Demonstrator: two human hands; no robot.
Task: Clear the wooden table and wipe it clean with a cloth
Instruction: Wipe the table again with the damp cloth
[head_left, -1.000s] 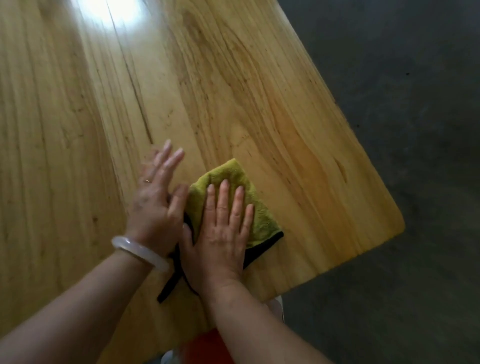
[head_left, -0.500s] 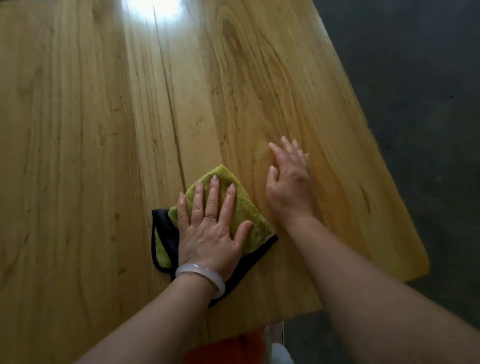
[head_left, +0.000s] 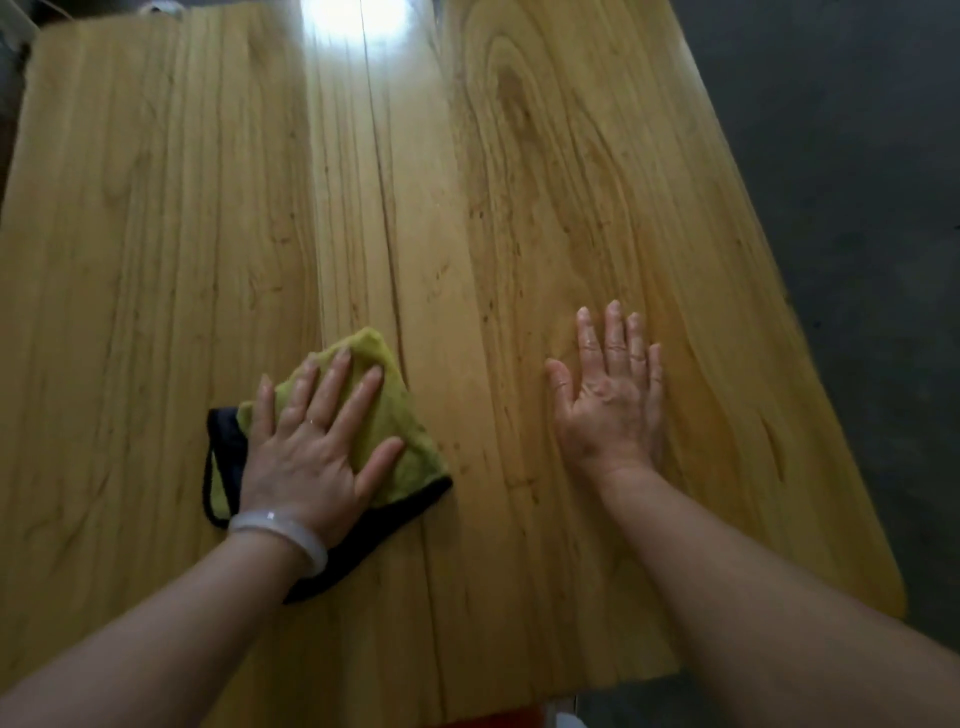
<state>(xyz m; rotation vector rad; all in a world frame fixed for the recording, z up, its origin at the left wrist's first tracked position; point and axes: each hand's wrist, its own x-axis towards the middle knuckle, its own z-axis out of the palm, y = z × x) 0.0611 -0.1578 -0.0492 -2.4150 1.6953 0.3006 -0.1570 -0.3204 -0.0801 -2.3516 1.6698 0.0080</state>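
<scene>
Here we have our left hand (head_left: 317, 457) pressed flat on the green cloth (head_left: 400, 441), fingers straight and spread wide, the palm bearing down instead of gripping. The cloth, edged in black, lies folded on the wooden table (head_left: 156, 260) at about seven o'clock from the middle of the board, just left of the long seam between two planks. Our right hand (head_left: 613, 395) rests flat on bare wood at about four o'clock, fingers straight and close together, holding nothing, well apart from the cloth.

We judge the clearing done, since the visible top carries only the cloth and our hands, and the wiping is in hand. To do this well, we should keep the palm's weight even over the whole fold so no corner lifts or drags loose; the black edge trailing at eight o'clock looks likely to bunch. We should follow the grain in long overlapping passes toward twelve o'clock, take care along the seam where grime may settle, and let the right hand brace us as we reach.
</scene>
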